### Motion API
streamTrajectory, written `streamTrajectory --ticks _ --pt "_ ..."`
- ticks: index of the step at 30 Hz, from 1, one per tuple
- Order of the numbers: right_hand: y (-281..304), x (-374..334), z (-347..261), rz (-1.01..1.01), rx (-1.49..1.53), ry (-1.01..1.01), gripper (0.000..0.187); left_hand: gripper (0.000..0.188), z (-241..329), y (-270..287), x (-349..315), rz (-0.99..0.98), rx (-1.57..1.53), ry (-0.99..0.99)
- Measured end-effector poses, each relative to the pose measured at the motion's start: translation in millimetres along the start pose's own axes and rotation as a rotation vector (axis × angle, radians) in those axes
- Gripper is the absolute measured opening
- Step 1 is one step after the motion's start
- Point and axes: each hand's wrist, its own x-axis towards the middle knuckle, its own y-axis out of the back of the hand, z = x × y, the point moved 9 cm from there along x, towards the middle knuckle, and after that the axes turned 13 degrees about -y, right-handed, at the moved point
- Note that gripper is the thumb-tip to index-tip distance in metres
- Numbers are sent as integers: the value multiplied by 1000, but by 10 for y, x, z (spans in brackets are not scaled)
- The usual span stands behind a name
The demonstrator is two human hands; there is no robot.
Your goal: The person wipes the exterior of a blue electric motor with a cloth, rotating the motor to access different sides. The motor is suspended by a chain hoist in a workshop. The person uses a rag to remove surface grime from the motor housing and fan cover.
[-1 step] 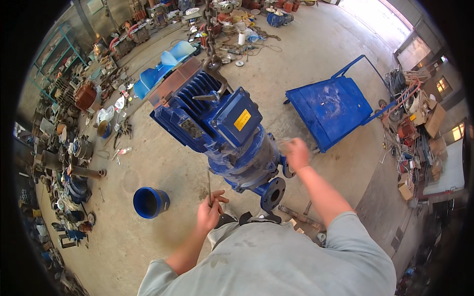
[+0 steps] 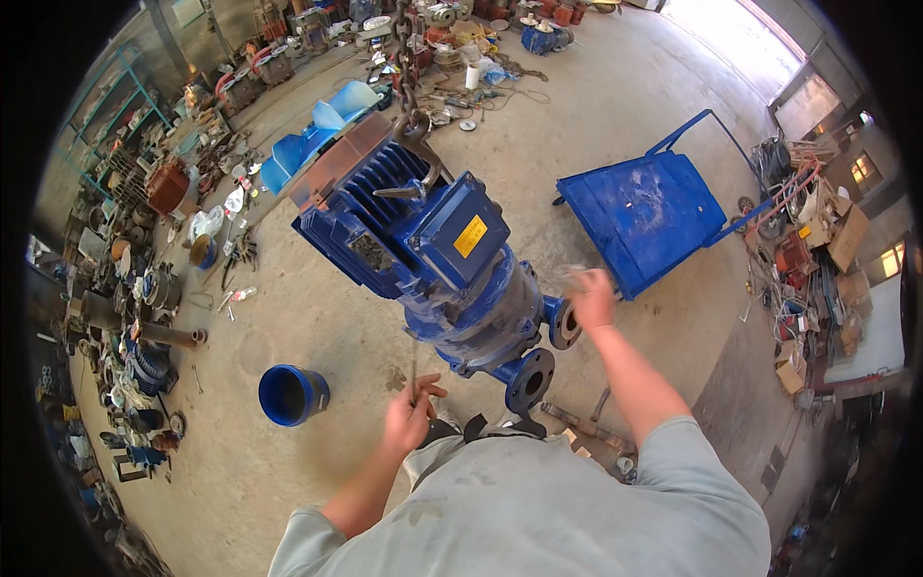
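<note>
A large blue pump with a finned motor [image 2: 461, 298] hangs tilted from a steel hook [image 2: 415, 144] on a heavy chain. Two round flanges, an upper one [image 2: 567, 328] and a nearer one [image 2: 531, 381], face me on its right side. Below the pump's left side, my left hand [image 2: 411, 412] is closed round a thin dark rod [image 2: 413, 377], its tip pointing up; the rod's kind is unclear. My right hand [image 2: 592, 298], blurred, is closed just right of the upper flange, apart from the pump. A greyish thing smeared by motion shows at its fingers.
A blue flat cart [image 2: 649, 207] with a push handle stands to the right. A blue bucket [image 2: 291, 395] is on the floor at left. Motors, parts and scrap crowd the left wall and far end. Cardboard boxes [image 2: 846, 231] line the right. A pale blue fan cover [image 2: 317, 135] lies behind the pump.
My right hand has shifted a little to the right, away from the pump, uncovering more of the upper flange. My left hand stays nearly in place, with the rod tilted slightly differently.
</note>
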Motion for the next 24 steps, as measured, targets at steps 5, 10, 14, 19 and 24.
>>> streamTrajectory --ticks 5,10,14,19,24 --pt "-567 245 1345 -319 -5 -263 37 37 118 -797 86 -132 79 -114" --pt "-1107 147 1322 -605 -321 -181 45 36 164 -1322 141 -174 85 -32" --pt "-1071 -73 1038 -704 -391 -137 46 39 242 -1469 102 -155 19 55" --pt "-876 -279 927 -807 -322 -20 46 44 418 -1618 218 -67 -120 -4" --pt "-605 -645 880 -1077 125 -174 44 57 687 -1905 573 -143 149 -307"
